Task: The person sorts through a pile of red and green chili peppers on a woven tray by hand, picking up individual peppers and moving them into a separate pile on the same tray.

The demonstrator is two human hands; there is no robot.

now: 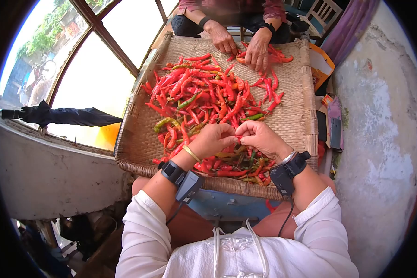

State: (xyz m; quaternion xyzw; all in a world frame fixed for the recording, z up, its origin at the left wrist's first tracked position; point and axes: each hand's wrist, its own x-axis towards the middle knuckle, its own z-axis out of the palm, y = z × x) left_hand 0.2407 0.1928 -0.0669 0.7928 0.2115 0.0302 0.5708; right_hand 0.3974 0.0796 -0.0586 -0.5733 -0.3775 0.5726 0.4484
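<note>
- Nearest, white sleeves are seen reaching forward, with a dark device strapped at each wrist.
- Beyond them, the near rim of a shallow woven tray is crossed by both forearms.
- Just inside that rim, the left hand and the right hand are brought together, fingertips almost meeting, above the near part of a chilli heap.
- A red chilli appears to be pinched by both hands, between thumbs and fingers. It lies to the right of the left hand and to the left of the right hand; neither hand can be called nearer, as it seems to be touched by both.
- Only a small red patch is shown between the fingers, so where the chilli points and how its long axis runs cannot be told.
- Farther off, the heap, mostly red with some green, is spread across the tray.
- At the far side, loose chillies are being handled by another person's hands, well apart from the near pair.
</note>
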